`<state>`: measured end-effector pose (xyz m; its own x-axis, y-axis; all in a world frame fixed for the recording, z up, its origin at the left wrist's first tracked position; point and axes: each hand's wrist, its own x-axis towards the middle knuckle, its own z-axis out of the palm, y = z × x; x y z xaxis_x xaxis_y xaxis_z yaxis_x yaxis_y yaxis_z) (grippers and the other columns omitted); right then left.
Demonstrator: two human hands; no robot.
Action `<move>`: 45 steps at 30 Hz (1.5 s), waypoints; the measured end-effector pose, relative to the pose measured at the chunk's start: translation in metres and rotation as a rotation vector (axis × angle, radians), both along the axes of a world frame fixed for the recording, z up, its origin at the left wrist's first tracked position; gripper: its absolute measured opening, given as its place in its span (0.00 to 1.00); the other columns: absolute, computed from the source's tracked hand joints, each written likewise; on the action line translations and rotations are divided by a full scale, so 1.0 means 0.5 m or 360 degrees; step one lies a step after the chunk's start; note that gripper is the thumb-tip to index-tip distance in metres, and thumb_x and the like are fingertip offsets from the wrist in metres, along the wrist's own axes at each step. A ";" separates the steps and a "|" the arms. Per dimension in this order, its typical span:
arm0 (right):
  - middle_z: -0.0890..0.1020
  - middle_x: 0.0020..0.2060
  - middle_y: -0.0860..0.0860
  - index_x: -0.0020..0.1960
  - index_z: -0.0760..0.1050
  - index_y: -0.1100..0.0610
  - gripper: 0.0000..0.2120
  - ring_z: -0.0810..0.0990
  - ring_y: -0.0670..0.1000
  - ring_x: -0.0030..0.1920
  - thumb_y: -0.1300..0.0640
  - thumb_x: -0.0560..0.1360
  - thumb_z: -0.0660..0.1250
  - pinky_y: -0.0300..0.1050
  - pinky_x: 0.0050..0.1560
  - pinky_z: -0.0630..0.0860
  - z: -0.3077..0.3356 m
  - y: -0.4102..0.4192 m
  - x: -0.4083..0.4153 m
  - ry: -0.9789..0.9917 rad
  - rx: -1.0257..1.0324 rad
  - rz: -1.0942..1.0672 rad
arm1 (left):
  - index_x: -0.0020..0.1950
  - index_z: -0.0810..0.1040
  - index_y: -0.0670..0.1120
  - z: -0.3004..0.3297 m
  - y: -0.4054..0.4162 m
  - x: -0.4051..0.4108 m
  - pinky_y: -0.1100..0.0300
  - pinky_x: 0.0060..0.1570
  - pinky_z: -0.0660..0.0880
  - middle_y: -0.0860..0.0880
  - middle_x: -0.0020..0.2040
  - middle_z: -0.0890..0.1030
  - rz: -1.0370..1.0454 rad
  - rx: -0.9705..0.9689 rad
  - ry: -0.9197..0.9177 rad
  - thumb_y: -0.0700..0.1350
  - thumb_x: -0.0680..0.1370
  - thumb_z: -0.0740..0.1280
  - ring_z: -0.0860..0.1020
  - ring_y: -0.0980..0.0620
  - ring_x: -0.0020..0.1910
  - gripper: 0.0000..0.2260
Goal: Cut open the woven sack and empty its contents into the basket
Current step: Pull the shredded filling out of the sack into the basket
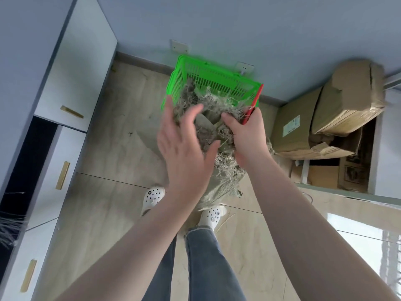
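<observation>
The woven sack point(225, 183) is seen standing on the floor point(112, 153) directly before the feet, its frayed mouth gathered at hand height and tipped toward the green basket point(206, 83). The basket is set just beyond the sack against the wall, presumably so that whatever is pulled out falls straight in. Dry, straw-like stuffing point(195, 98) is already heaped inside the basket and trails back across its near rim into the sack's opening, so the emptying is judged to be under way, not finished.

The right hand point(245, 131) is closed around the torn edge of the sack, apparently to keep the mouth raised. A red tool point(255, 103), probably the cutter, is pinched in the same hand and pointed away over the basket rim, likely to keep it clear of the fingers. The left hand point(184, 146) is held flat with its fingers spread apart, gripping nothing, poised beside the stuffing as if to push or scoop it forward.

Crumpled cardboard boxes point(325, 118) are stacked well to the right, and a cabinet point(71, 83) lines the left.
</observation>
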<state>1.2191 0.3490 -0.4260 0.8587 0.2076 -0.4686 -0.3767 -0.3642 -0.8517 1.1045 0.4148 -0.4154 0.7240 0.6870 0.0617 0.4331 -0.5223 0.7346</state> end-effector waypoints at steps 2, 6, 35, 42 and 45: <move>0.81 0.53 0.56 0.56 0.70 0.58 0.19 0.81 0.57 0.54 0.55 0.70 0.74 0.61 0.57 0.78 0.002 -0.002 0.002 0.0031 0.0037 0.0061 | 0.69 0.67 0.55 -0.016 0.013 0.017 0.50 0.64 0.59 0.51 0.73 0.65 -0.0210 0.0189 0.0278 0.56 0.71 0.70 0.63 0.46 0.70 0.28; 0.78 0.47 0.49 0.49 0.69 0.50 0.16 0.79 0.49 0.48 0.52 0.71 0.76 0.46 0.49 0.76 0.003 -0.036 0.032 -0.0139 -0.0164 0.0035 | 0.55 0.78 0.56 -0.052 0.069 0.031 0.53 0.49 0.56 0.55 0.53 0.79 -0.0385 0.0487 0.0724 0.60 0.74 0.65 0.68 0.46 0.55 0.14; 0.68 0.37 0.49 0.48 0.65 0.54 0.10 0.67 0.48 0.34 0.53 0.73 0.65 0.45 0.35 0.66 -0.008 -0.075 -0.005 -0.0042 -0.0316 0.0096 | 0.49 0.72 0.50 -0.065 0.117 0.019 0.49 0.49 0.70 0.46 0.46 0.75 -0.0493 -0.0709 0.0300 0.47 0.80 0.64 0.73 0.46 0.46 0.02; 0.66 0.25 0.44 0.33 0.65 0.52 0.17 0.59 0.47 0.26 0.54 0.80 0.54 0.43 0.28 0.57 0.038 -0.078 -0.096 0.0274 -0.0246 0.0592 | 0.50 0.73 0.50 -0.065 0.123 0.020 0.46 0.59 0.68 0.43 0.51 0.75 -0.0436 -0.0660 0.0323 0.46 0.80 0.63 0.72 0.41 0.55 0.01; 0.63 0.23 0.45 0.31 0.62 0.52 0.17 0.56 0.46 0.24 0.56 0.79 0.54 0.40 0.24 0.55 0.037 -0.077 -0.108 0.0488 -0.0222 0.0546 | 0.57 0.75 0.46 -0.069 0.123 0.021 0.48 0.60 0.67 0.43 0.54 0.75 -0.0429 -0.0588 0.0363 0.46 0.80 0.62 0.71 0.42 0.58 0.08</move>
<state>1.1649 0.3103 -0.4077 0.5695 0.3723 -0.7328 -0.4408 -0.6142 -0.6546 1.1151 0.4761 -0.4502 0.8453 0.4200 -0.3303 0.4895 -0.3609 0.7938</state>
